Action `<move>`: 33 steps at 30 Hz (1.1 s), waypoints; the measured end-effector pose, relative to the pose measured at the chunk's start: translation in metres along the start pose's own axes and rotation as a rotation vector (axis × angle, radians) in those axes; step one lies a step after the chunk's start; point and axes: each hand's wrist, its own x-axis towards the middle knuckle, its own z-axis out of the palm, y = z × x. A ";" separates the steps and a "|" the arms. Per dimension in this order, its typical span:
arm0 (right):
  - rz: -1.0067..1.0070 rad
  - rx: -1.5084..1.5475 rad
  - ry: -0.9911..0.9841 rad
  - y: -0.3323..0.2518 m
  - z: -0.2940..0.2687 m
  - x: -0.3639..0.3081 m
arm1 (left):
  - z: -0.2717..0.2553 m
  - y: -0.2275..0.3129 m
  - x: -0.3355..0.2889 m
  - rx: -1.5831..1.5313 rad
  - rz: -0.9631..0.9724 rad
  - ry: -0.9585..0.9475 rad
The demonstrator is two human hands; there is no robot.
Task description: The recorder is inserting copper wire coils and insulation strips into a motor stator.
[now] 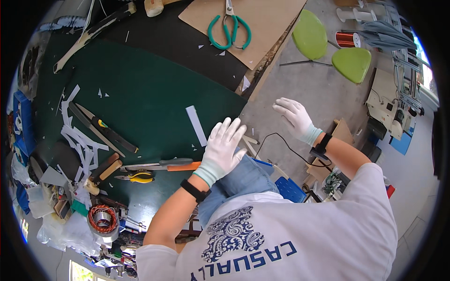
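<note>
My left hand [222, 149], in a white glove, hovers at or rests on the near edge of the dark green tabletop [154, 93]; contact is hard to tell. Its fingers are extended and hold nothing. Just beyond its fingertips lies a narrow white strip [196, 125] of paper or card. Beside that wrist are tools with an orange handle [185, 166] and a grey handle [176, 162]. My right hand [296, 118], gloved too, is off the table above the floor. Its fingers stretch out to the left, and nothing shows in them.
Green-handled scissors [229, 35] lie on a brown board [272, 18] at the far side. Yellow pliers [140, 177], a black-and-yellow cutter [112, 133] and cut white strips [82, 145] crowd the left. Green stools [309, 35] stand right, with a black cable [286, 140] nearer me.
</note>
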 end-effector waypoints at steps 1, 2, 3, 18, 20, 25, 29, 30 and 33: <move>0.278 0.152 0.055 -0.001 0.011 0.003 | -0.006 -0.002 0.001 0.024 -0.014 0.061; 0.561 0.302 0.114 0.000 0.027 0.002 | -0.023 -0.004 0.005 0.045 -0.024 0.119; 0.790 0.759 0.315 0.028 0.072 -0.008 | -0.037 -0.014 0.016 0.111 -0.045 0.278; 1.489 1.510 0.610 0.059 0.079 0.123 | -0.088 -0.098 0.033 0.673 -0.351 0.385; 1.447 1.498 0.616 0.048 0.074 0.119 | -0.088 -0.096 0.033 0.680 -0.338 0.406; 1.223 1.790 0.623 0.064 0.082 0.095 | -0.078 -0.098 0.038 0.714 -0.272 0.401; 1.022 1.842 0.657 0.059 0.107 0.086 | -0.075 -0.098 0.041 0.799 -0.226 0.418; 0.940 1.838 0.673 0.055 0.106 0.086 | -0.075 -0.095 0.041 0.814 -0.226 0.438; 1.068 1.897 0.615 0.043 0.112 0.073 | -0.076 -0.099 0.042 0.799 -0.197 0.426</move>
